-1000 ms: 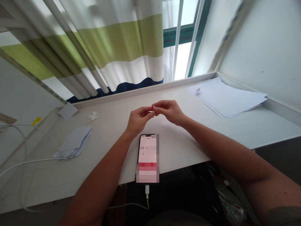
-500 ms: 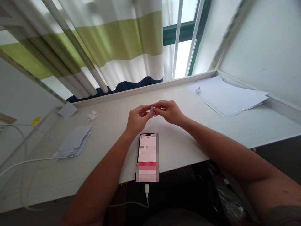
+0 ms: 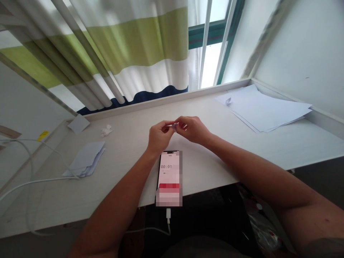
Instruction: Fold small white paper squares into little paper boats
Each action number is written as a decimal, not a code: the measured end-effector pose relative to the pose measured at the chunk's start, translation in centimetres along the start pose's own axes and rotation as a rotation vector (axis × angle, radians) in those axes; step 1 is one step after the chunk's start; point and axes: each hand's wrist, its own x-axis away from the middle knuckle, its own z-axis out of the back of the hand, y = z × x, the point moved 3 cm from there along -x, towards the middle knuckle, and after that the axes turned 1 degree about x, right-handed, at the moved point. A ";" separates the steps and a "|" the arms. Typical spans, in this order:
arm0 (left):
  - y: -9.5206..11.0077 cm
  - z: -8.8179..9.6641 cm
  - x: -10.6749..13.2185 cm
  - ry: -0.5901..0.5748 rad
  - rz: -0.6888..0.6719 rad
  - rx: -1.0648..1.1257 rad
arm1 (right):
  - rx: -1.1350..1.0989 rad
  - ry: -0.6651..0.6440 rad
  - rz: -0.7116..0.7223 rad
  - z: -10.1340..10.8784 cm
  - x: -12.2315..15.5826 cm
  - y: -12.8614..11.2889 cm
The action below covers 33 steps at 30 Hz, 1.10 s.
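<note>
Between the fingertips of both hands is a small folded piece of white paper [image 3: 175,127], mostly covered by the fingers. My left hand [image 3: 159,135] pinches it from the left, with thumb and forefinger closed. From the right, my right hand [image 3: 194,129] pinches the same paper, its other fingers curled. Both hands are held over the desk [image 3: 129,143], just beyond a phone [image 3: 169,175] whose screen shows a timer reading 00:01. How the paper is folded is too small to make out.
Large white sheets [image 3: 274,111] lie at the back right, with a small crumpled paper bit [image 3: 228,101] on them. At left are a stack of cut paper [image 3: 87,157], a crumpled paper [image 3: 106,130], a square card [image 3: 79,123] and white cables [image 3: 40,183]. A charging plug [image 3: 168,213] hangs below the phone.
My fingers have shifted around the paper, and less of it shows below them. My right hand's knuckles are slightly lower. The view has tilted a little.
</note>
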 end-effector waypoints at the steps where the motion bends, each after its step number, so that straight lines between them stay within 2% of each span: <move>1: 0.1 -0.1 0.0 -0.007 -0.006 0.010 | 0.002 0.011 0.000 0.0 0.0 0.1; 5: -0.1 0.1 0.0 -0.012 -0.017 -0.020 | 0.058 0.012 0.076 0.1 0.1 -0.2; 10: -0.5 0.3 0.0 -0.010 -0.086 -0.240 | 0.320 -0.110 0.115 0.3 0.2 -1.4; 14: -0.7 0.0 0.1 -0.013 -0.011 -0.146 | 0.441 -0.193 0.102 0.2 0.2 -1.9; 16: -0.8 -0.2 0.1 0.010 0.033 -0.061 | 0.393 -0.167 0.074 0.0 0.2 -1.7; 21: -0.8 -0.5 0.1 0.069 0.081 0.173 | 0.108 -0.021 -0.078 -0.5 0.1 -0.8; 25: -0.6 -0.7 0.0 0.090 0.173 0.391 | 0.004 0.085 0.000 -0.2 0.1 -0.8; 28: -0.3 -0.7 0.0 0.056 0.220 0.472 | -0.075 0.107 0.089 0.3 0.2 -1.0; 33: 0.0 -0.3 -0.2 0.059 0.124 0.459 | -0.279 0.110 0.049 0.6 0.3 -0.7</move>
